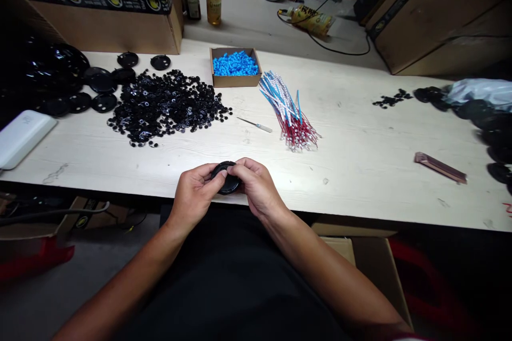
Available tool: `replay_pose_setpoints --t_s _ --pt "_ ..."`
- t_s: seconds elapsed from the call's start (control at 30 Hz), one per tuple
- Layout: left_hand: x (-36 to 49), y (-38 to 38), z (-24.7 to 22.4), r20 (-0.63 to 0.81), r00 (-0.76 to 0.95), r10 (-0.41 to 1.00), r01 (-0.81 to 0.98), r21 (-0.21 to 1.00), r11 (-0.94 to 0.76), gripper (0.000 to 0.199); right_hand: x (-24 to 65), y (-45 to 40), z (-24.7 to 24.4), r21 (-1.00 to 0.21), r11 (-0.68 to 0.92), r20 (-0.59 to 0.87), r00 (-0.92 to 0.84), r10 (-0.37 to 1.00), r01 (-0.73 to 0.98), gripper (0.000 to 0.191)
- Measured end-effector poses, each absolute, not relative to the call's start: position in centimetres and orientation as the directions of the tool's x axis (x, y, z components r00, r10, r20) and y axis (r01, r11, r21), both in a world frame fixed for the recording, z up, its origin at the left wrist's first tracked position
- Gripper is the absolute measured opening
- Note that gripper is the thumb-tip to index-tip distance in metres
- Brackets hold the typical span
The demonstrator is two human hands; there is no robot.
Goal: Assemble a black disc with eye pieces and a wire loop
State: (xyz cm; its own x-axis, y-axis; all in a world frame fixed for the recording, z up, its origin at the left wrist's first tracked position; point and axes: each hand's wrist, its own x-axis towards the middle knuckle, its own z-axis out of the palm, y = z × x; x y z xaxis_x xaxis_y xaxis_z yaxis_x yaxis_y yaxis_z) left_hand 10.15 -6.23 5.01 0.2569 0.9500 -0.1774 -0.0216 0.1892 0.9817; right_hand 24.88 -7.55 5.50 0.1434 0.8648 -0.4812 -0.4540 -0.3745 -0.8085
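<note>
Left to right along the **table** [340,184]: one white plastic unit [22,138], cut off by the left of the frame. Beside it lie seven separate flat black discs [104,102], with a dark heap of further discs [52,66] whose count cannot be read. Next comes one large pile of small black pieces [168,107], too many to count. One cardboard tray [236,81] holds blue granules [235,64]. One small screwdriver [256,124] lies just beside one bundle of blue, white and red wires [290,112]. Further right are one small cluster of black pieces [392,98], one copper-coloured strip [440,167] and a row of dark discs [496,171], cut off by the right edge.

One black disc [229,180] is held above the table's front edge, between the left hand [195,197] and the right hand [256,187]. Its round face tilts up and has no clear long axis. The fingers [240,169] of both hands pinch it from opposite sides and hide much of its upper face.
</note>
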Motion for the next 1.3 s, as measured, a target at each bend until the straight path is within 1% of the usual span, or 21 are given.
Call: replay_pose_setpoints --t_s 0.1,0.2,0.33,0.43,0.5,0.6,0.7,0.87,0.97,1.1,1.17,1.23,1.3 --pt "10.1 -6.3 4.8 -0.185 0.244 0.952 -0.012 0.981 0.194 0.022 24.8 -7.4 5.3 -0.828 -0.338 -0.451 0.173 0.876 -0.447 0.017" --pt "10.0 -6.2 4.3 -0.215 0.264 0.940 -0.074 0.967 0.242 0.024 25.1 -7.2 5.2 -0.818 -0.393 -0.482 0.127 0.867 -0.420 0.019" --pt "10.1 -5.8 3.9 -0.296 0.278 0.914 -0.188 0.916 0.354 0.031 26.1 -7.4 5.3 -0.789 -0.484 -0.525 0.005 0.851 -0.378 0.028" --pt "10.3 -5.7 4.1 -0.346 0.260 0.901 -0.217 0.889 0.404 0.034 26.6 -7.6 5.3 -0.811 -0.486 -0.514 -0.001 0.858 -0.325 0.027" --pt "10.4 -5.7 4.3 -0.350 0.256 0.901 -0.218 0.887 0.407 0.034 26.8 -7.7 5.2 -0.831 -0.466 -0.494 0.018 0.869 -0.304 0.024" --pt "10.1 -5.7 4.5 -0.323 0.302 0.897 -0.176 0.906 0.385 0.035 26.9 -7.6 4.9 -0.858 -0.426 -0.458 0.052 0.887 -0.286 0.023" --pt "9.6 -5.4 4.7 -0.301 0.339 0.891 -0.081 0.935 0.347 0.033 27.1 -7.4 4.8 -0.875 -0.417 -0.444 0.064 0.894 -0.246 0.023" --pt "8.9 -4.5 5.0 -0.360 0.347 0.866 0.101 0.932 0.347 0.037 27.0 -7.1 4.5 -0.897 -0.411 -0.426 0.072 0.902 -0.165 0.021" --pt "8.7 -3.7 4.8 -0.390 0.364 0.846 0.151 0.921 0.359 0.041 26.8 -6.6 4.0 -0.914 -0.394 -0.401 0.063 0.914 -0.095 0.020" --pt "8.6 -2.5 4.1 -0.388 0.402 0.829 0.199 0.921 0.335 0.046 27.4 -5.7 3.6 -0.941 -0.337 -0.335 0.055 0.941 0.035 0.018" --pt "8.7 -1.8 3.8 -0.394 0.395 0.830 0.229 0.917 0.326 0.049 28.5 -5.2 3.8 -0.952 -0.275 -0.265 0.083 0.961 0.133 0.019" --pt "8.8 -1.3 3.5 -0.399 0.352 0.847 0.256 0.911 0.323 0.054 30.5 -4.8 4.2 -0.920 -0.185 -0.133 0.168 0.977 0.347 0.020" --pt "8.8 -0.8 3.3 -0.385 0.290 0.876 0.265 0.912 0.313 0.059 33.1 -4.2 4.6 -0.803 -0.147 0.019 0.271 0.962 0.577 0.021"
